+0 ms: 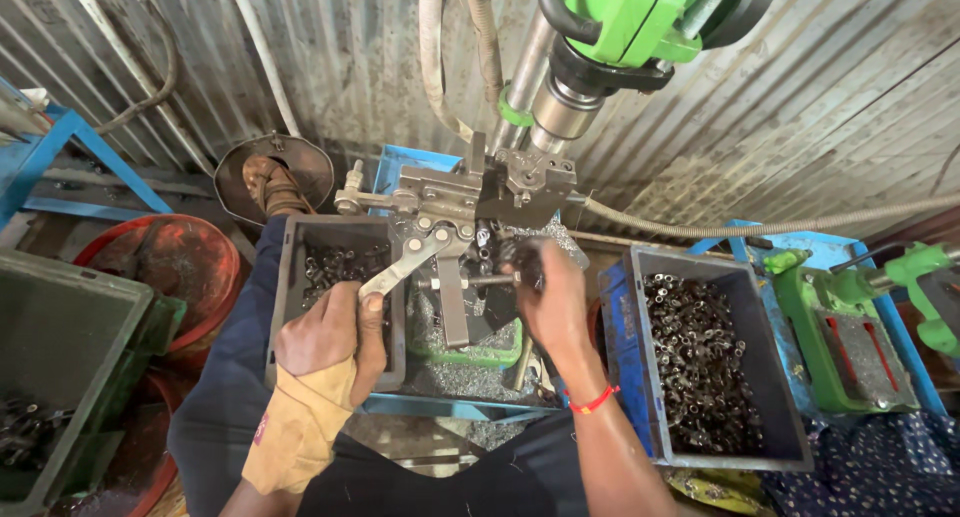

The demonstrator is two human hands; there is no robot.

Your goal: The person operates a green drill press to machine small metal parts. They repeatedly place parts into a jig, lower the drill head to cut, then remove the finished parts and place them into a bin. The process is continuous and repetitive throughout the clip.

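Lever [405, 265], a flat grey metal bar, slants down and left from the clamp fixture [455, 199] under the green drill head [640, 17]. The left hand [330, 332] is closed around the lever's lower end, above the grey bin [290, 277] of small metal parts on the left. A tan cloth wrap [300, 422] covers that wrist.

The right hand [550, 297] reaches into the fixture from the right, its fingers curled at a small metal piece [490, 278] that sticks out sideways; whether they pinch it cannot be told. A red band [592, 402] circles this wrist.

Metal shavings lie on the green tray [470, 355] below the fixture. The steel spindle [565, 107] comes down onto the fixture, with hoses [440, 57] beside it.

To the right stands a blue crate [615, 327] holding a second grey bin [770, 377] full of small metal rings. Further right sits a second green machine [850, 327]. On the left are a dark green crate [60, 367] and a red tub [180, 262]. Corrugated sheet metal [350, 57] forms the wall behind.
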